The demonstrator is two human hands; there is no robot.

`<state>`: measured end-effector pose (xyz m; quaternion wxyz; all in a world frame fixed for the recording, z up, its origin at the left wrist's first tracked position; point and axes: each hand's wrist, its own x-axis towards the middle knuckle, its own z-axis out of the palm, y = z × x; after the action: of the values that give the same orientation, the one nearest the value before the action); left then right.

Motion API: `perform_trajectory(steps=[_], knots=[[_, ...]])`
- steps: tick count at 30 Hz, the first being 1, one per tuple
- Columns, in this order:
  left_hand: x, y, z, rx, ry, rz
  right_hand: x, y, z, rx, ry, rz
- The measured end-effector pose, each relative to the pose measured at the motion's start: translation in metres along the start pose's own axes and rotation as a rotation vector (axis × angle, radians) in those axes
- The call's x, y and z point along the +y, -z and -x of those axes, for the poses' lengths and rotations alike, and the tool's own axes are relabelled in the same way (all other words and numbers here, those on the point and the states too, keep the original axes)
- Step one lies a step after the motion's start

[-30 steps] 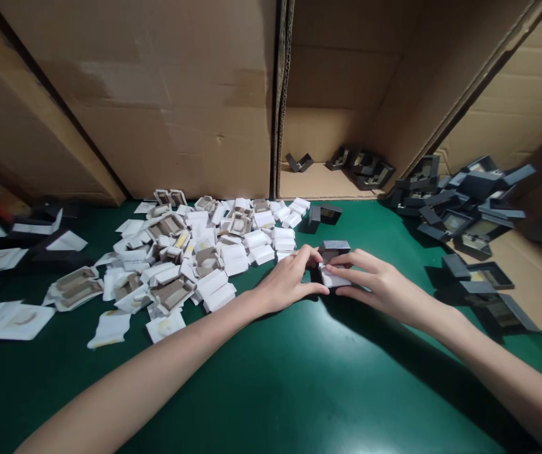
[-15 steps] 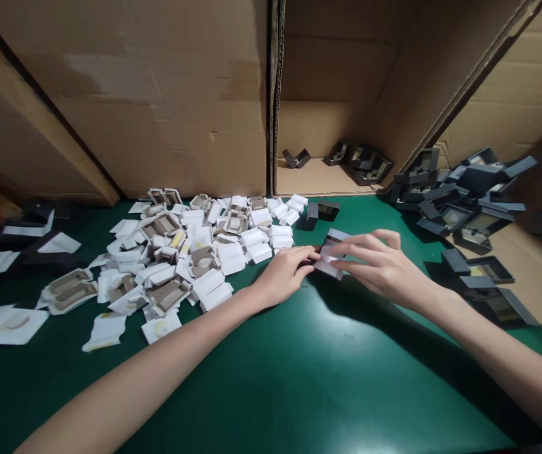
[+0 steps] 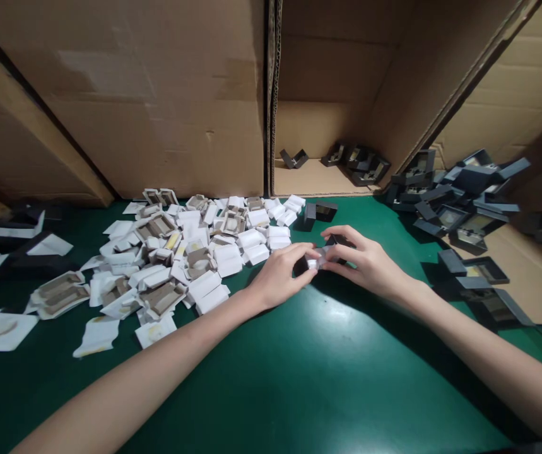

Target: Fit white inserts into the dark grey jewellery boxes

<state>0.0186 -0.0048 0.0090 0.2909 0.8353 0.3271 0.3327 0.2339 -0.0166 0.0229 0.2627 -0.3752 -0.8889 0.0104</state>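
Over the green table, my left hand [image 3: 282, 274] and my right hand [image 3: 368, 258] come together around a small black box [image 3: 341, 241]. A white paper insert [image 3: 318, 257] shows between the fingertips of both hands. The left thumb and fingers are closed at the insert's left side. My right fingers are bent over the box and the insert's right side. Much of the box is hidden by the fingers, so I cannot tell how far the insert sits inside it. Just beyond the hands lies another black box [image 3: 320, 214], opened out.
A heap of white and grey paper inserts [image 3: 199, 252] lies left of the hands. Open black boxes [image 3: 469, 195] are piled at the right, with more in a cardboard carton [image 3: 327, 180] behind. Dark boxes with white pieces [image 3: 48, 244] sit far left.
My right fingers have closed in around the box and turned it. The white insert now sits nearer my left fingertips. The view has shifted slightly.
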Motion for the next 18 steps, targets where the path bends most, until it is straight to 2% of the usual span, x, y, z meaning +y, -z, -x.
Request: perform_trajectory(steps=[8,18], knots=[[-0.001,-0.005,0.003,0.021,-0.097,-0.041,0.001,0.005,0.002,-0.050,0.025,-0.095],[0.010,-0.012,-0.002,0.103,0.077,-0.091,-0.004,-0.012,0.007,0.074,0.051,0.017]])
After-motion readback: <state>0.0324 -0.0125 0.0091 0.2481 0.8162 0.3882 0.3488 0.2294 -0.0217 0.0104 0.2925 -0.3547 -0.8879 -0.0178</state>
